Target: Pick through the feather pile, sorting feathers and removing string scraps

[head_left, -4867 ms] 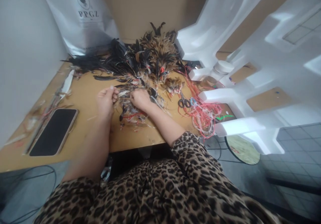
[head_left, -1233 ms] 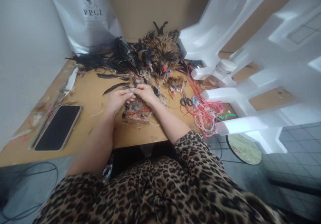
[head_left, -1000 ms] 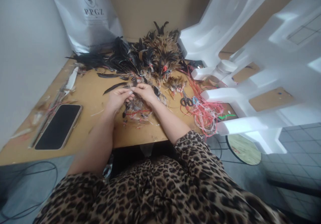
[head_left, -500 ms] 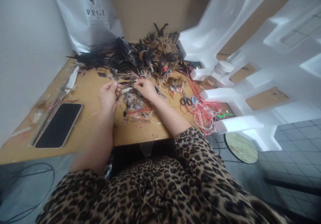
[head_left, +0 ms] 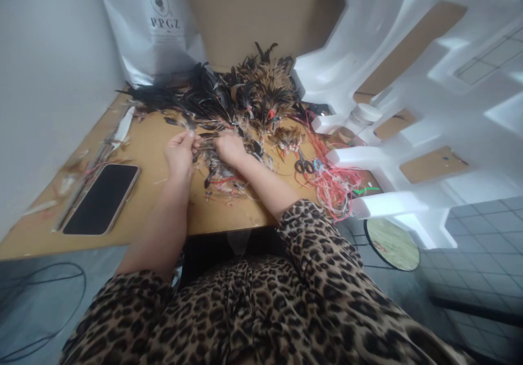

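A big heap of black and brown feathers (head_left: 245,92) lies at the back of the wooden table (head_left: 151,212). In front of it sits a small loose pile of feathers (head_left: 223,174) mixed with red string. My left hand (head_left: 180,152) is closed in a pinch on a feather at the left edge of this pile. My right hand (head_left: 229,148) rests closed on the same pile, fingers pinched into the feathers. The two hands are a short gap apart.
A black phone (head_left: 102,199) lies on the table at the left. Scissors (head_left: 303,165) and a tangle of red string (head_left: 335,185) sit at the right. White foam packing (head_left: 392,98) rises on the right; a grey bag (head_left: 159,27) leans at the back.
My hands, touching a second ago, have drawn apart, the left one moving left with a feather. The view has shifted a little to the left.
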A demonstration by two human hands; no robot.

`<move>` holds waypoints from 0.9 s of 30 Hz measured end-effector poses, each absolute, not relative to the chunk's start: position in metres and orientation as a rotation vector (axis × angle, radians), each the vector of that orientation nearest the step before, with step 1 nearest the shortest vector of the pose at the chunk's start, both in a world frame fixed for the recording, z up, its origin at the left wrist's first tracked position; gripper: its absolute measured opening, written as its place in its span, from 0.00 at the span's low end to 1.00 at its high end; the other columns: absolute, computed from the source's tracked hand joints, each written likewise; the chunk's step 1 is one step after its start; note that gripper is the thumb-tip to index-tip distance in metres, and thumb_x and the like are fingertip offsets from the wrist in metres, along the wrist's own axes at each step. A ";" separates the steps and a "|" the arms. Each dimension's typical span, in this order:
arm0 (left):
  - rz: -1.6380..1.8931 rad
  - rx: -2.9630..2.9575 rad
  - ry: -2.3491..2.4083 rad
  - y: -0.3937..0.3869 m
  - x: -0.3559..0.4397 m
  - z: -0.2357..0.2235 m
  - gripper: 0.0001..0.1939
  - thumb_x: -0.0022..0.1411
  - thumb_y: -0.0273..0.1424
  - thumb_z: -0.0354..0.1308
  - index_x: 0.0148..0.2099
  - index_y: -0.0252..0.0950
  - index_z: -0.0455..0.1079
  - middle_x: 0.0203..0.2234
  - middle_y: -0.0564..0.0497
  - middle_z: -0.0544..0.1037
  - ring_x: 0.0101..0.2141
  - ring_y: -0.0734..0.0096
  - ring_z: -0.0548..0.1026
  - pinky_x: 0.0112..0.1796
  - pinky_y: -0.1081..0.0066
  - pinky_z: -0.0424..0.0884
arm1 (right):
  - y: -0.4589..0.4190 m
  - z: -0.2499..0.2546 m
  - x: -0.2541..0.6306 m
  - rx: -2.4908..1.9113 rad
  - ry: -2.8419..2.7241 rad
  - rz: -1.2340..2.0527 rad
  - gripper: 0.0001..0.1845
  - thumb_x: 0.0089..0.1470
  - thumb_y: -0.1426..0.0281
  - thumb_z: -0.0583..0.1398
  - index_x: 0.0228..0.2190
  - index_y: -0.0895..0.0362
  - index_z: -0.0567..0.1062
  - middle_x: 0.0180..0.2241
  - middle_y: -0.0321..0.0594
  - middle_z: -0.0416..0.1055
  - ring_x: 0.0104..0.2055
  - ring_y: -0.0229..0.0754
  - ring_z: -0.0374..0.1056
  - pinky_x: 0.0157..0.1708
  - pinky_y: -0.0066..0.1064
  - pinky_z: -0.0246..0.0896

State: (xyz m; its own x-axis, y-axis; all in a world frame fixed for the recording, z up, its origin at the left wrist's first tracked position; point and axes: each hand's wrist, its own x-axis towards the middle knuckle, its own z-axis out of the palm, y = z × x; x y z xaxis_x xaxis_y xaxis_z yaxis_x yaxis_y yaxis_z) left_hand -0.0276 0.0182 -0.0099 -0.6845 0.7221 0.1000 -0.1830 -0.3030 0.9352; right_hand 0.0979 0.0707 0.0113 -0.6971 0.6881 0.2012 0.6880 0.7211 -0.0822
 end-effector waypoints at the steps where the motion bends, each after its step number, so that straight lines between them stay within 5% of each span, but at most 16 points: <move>1: 2.030 0.701 1.361 0.018 -0.028 -0.010 0.08 0.50 0.33 0.61 0.27 0.33 0.70 0.22 0.52 0.74 0.17 0.84 0.65 0.17 0.81 0.57 | 0.072 0.011 0.102 -1.139 -2.669 0.070 0.15 0.56 0.72 0.50 0.35 0.57 0.77 0.39 0.46 0.72 0.42 0.47 0.66 0.42 0.38 0.59; 7: 1.966 0.665 1.326 0.017 -0.024 -0.009 0.08 0.49 0.33 0.63 0.28 0.33 0.70 0.23 0.51 0.75 0.18 0.84 0.65 0.17 0.81 0.57 | 0.079 0.005 0.125 -1.127 -2.122 0.917 0.09 0.47 0.68 0.59 0.26 0.60 0.76 0.26 0.36 0.72 0.28 0.34 0.64 0.32 0.26 0.58; 12: 1.741 0.692 1.280 0.013 -0.013 -0.009 0.08 0.47 0.31 0.63 0.29 0.31 0.72 0.23 0.50 0.76 0.18 0.84 0.67 0.18 0.82 0.58 | 0.076 -0.002 0.132 -0.999 -1.466 1.615 0.10 0.43 0.65 0.62 0.25 0.60 0.72 0.21 0.32 0.69 0.18 0.27 0.54 0.18 0.20 0.46; 27: 1.477 0.757 1.183 0.009 -0.005 -0.012 0.09 0.47 0.29 0.65 0.33 0.30 0.74 0.26 0.47 0.78 0.21 0.82 0.72 0.19 0.84 0.63 | 0.062 -0.003 0.127 -0.883 -1.268 1.708 0.09 0.39 0.67 0.65 0.23 0.60 0.73 0.12 0.26 0.57 0.15 0.26 0.47 0.16 0.21 0.38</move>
State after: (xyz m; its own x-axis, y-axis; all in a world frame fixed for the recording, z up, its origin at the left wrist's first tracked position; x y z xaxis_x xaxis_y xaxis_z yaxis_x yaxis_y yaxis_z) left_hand -0.0046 0.0092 -0.0123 -0.2504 0.9596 -0.1280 -0.3343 0.0384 0.9417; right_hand 0.1267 0.0622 -0.0026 -0.4236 0.9036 -0.0646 -0.1993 -0.1625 -0.9664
